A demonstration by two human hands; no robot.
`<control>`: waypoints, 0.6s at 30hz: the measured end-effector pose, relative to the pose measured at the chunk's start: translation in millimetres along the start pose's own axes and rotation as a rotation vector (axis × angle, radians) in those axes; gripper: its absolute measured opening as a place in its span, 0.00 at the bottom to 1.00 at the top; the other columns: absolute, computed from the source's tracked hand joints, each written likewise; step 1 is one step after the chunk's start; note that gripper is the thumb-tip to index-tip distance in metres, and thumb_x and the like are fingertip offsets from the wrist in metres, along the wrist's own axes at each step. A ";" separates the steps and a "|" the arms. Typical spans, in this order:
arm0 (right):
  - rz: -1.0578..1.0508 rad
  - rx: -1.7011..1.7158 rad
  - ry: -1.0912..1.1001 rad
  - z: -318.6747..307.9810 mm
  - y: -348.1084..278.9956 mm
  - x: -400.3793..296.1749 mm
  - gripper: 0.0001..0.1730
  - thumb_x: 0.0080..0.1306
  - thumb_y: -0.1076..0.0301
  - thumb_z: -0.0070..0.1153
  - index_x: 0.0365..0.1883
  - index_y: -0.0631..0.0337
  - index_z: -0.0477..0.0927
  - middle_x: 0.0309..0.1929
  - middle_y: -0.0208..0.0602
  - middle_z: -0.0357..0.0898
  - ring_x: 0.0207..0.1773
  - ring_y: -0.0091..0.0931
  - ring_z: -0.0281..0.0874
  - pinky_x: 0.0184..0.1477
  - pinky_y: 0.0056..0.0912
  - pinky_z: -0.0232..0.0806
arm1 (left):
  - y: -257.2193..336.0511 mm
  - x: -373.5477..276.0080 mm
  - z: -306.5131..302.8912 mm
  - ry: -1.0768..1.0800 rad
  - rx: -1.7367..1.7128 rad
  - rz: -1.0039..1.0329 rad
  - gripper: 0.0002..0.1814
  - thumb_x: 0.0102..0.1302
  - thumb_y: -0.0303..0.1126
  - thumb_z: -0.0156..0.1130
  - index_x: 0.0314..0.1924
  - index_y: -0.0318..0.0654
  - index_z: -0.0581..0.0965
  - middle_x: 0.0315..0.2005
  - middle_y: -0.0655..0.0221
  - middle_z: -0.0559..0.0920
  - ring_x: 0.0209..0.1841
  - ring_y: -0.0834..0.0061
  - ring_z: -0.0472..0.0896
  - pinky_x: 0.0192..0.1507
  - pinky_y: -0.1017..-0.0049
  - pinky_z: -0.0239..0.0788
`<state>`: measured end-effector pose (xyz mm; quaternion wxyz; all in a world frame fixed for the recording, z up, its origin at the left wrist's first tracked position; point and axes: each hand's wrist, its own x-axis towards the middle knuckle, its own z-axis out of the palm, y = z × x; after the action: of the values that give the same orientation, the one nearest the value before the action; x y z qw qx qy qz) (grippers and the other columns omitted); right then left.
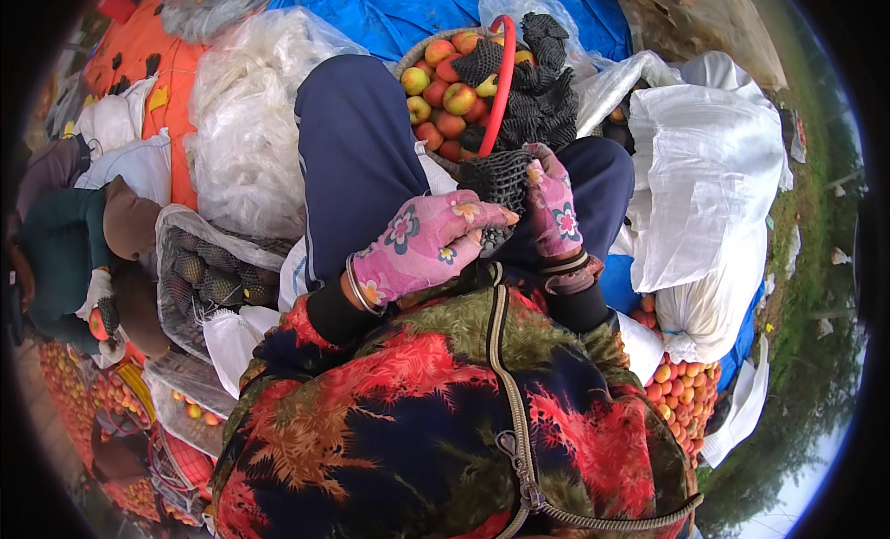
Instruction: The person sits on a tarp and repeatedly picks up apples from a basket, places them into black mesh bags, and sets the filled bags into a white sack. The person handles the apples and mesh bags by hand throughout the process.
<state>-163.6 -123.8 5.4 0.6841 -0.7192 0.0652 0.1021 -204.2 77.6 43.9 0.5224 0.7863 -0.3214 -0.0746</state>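
Observation:
Between my two hands is a black foam fruit net (502, 181), held above my lap. My left hand (424, 236), in a pink flowered fingerless glove, grips its near end. On the net's right side, the fingers of my right hand (554, 202), gloved alike, pinch its edge. Whether an apple sits inside the net I cannot tell. Just beyond my knees stands a basket (411, 54) with a red handle (506, 73), full of red and yellow apples (445, 97). A heap of black foam nets (539, 108) lies over the basket's right side.
At the left, a plastic-lined crate (201, 341) holds netted fruit (215, 275). A co-worker (66, 247) beside it holds an apple (99, 323). White sacks (706, 177) stand at the right, near piled apples (685, 393). Clear plastic (247, 122) and a blue tarp (389, 14) lie ahead.

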 end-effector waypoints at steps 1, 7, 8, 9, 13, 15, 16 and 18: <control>-0.031 -0.062 0.061 -3.1 11.6 8.8 0.14 0.66 0.71 0.43 0.47 0.69 0.72 0.34 0.29 0.74 0.35 0.16 0.69 0.38 0.17 0.63 | -0.8 0.1 3.7 0.129 0.085 -0.055 0.20 0.59 0.21 0.51 0.53 0.37 0.75 0.36 0.60 0.81 0.34 0.64 0.80 0.36 0.72 0.72; -0.254 -0.440 -0.057 28.2 -15.8 -5.4 0.15 0.60 0.74 0.52 0.46 0.67 0.74 0.34 0.37 0.76 0.36 0.26 0.74 0.39 0.25 0.68 | -8.5 3.4 0.4 -0.079 -0.545 -0.500 0.16 0.68 0.42 0.52 0.45 0.35 0.72 0.16 0.75 0.71 0.15 0.78 0.69 0.21 0.77 0.65; -0.239 -0.509 -0.052 30.4 -25.6 -8.1 0.15 0.58 0.72 0.55 0.44 0.65 0.76 0.33 0.47 0.80 0.36 0.38 0.81 0.38 0.32 0.71 | -10.1 1.4 -1.4 0.014 -0.701 -0.519 0.17 0.68 0.44 0.51 0.43 0.36 0.72 0.16 0.77 0.69 0.15 0.81 0.66 0.20 0.79 0.63; -0.296 -0.556 -0.105 32.0 -29.3 -8.4 0.15 0.57 0.72 0.56 0.43 0.64 0.76 0.33 0.47 0.79 0.36 0.39 0.81 0.38 0.33 0.71 | -12.8 -1.7 -4.8 0.109 -0.857 -0.534 0.18 0.68 0.47 0.50 0.42 0.37 0.72 0.16 0.79 0.67 0.15 0.84 0.64 0.20 0.81 0.62; -0.555 -0.646 -0.270 45.1 -43.5 -11.6 0.12 0.54 0.74 0.57 0.39 0.61 0.77 0.31 0.43 0.78 0.36 0.41 0.78 0.36 0.36 0.71 | -41.7 4.5 -13.9 0.475 -1.479 -0.465 0.17 0.70 0.46 0.49 0.43 0.39 0.73 0.26 0.72 0.75 0.24 0.79 0.72 0.25 0.77 0.68; -0.624 -0.695 -0.333 55.4 -46.3 -6.4 0.11 0.54 0.73 0.59 0.37 0.60 0.77 0.30 0.41 0.77 0.35 0.42 0.77 0.35 0.37 0.70 | -48.3 9.9 -26.8 0.601 -1.439 -0.325 0.19 0.70 0.44 0.50 0.52 0.37 0.73 0.42 0.65 0.80 0.42 0.71 0.78 0.37 0.72 0.73; -0.664 -0.678 -0.333 61.4 -48.4 -3.2 0.11 0.54 0.73 0.59 0.37 0.60 0.77 0.30 0.41 0.77 0.35 0.42 0.77 0.35 0.37 0.70 | -49.4 14.2 -31.3 0.723 -1.465 -0.322 0.21 0.68 0.43 0.51 0.52 0.35 0.72 0.49 0.60 0.78 0.51 0.62 0.76 0.53 0.61 0.68; -0.745 -0.640 -0.337 75.1 -50.4 6.4 0.11 0.54 0.72 0.60 0.36 0.60 0.77 0.31 0.41 0.77 0.35 0.42 0.76 0.35 0.37 0.70 | -65.4 8.3 -46.3 0.865 -1.685 -0.277 0.24 0.67 0.44 0.50 0.55 0.32 0.71 0.52 0.56 0.76 0.56 0.58 0.73 0.61 0.58 0.61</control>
<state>-149.9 -45.9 49.6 0.4208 -0.8404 -0.3408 -0.0190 -148.7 124.8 9.4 0.9766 0.1424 0.1546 -0.0457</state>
